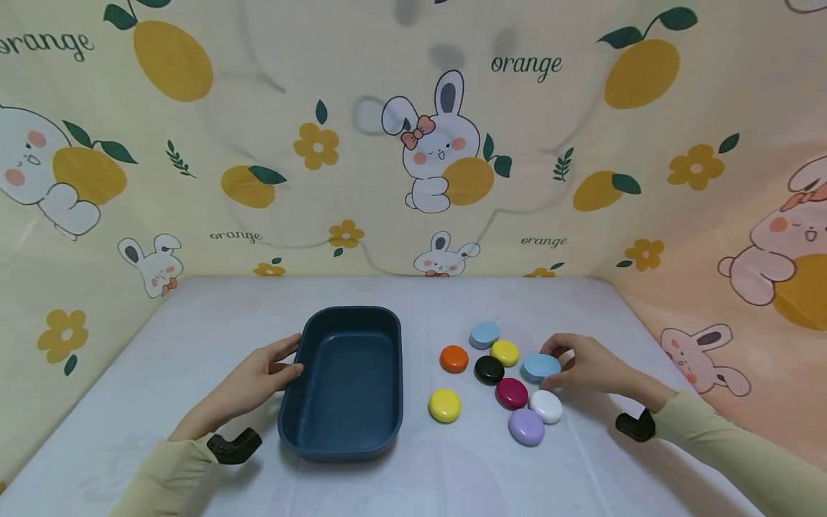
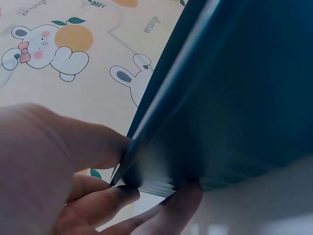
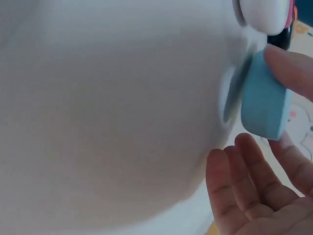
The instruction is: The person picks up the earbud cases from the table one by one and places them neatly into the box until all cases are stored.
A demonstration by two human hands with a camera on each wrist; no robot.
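My left hand (image 1: 255, 377) grips the left wall of a dark blue rectangular tray (image 1: 342, 402). The left wrist view shows the thumb on the rim of the tray (image 2: 234, 98) and fingers beneath its outer side. On the right, my right hand (image 1: 591, 362) pinches a light blue disc (image 1: 540, 368) between thumb and a finger; the remaining fingers spread loosely. Seen from the right wrist, this disc (image 3: 264, 103) is tilted, with a shadow on the tabletop beside it. A white disc (image 1: 545, 406) and a crimson disc (image 1: 512, 393) lie close by.
Other glossy discs lie right of the tray: orange (image 1: 454, 359), black (image 1: 489, 370), purple (image 1: 526, 427), a second light blue one (image 1: 484, 334) and two yellow ones (image 1: 444, 406). A patterned cloth (image 1: 362, 194) rises behind the white table (image 1: 452, 474).
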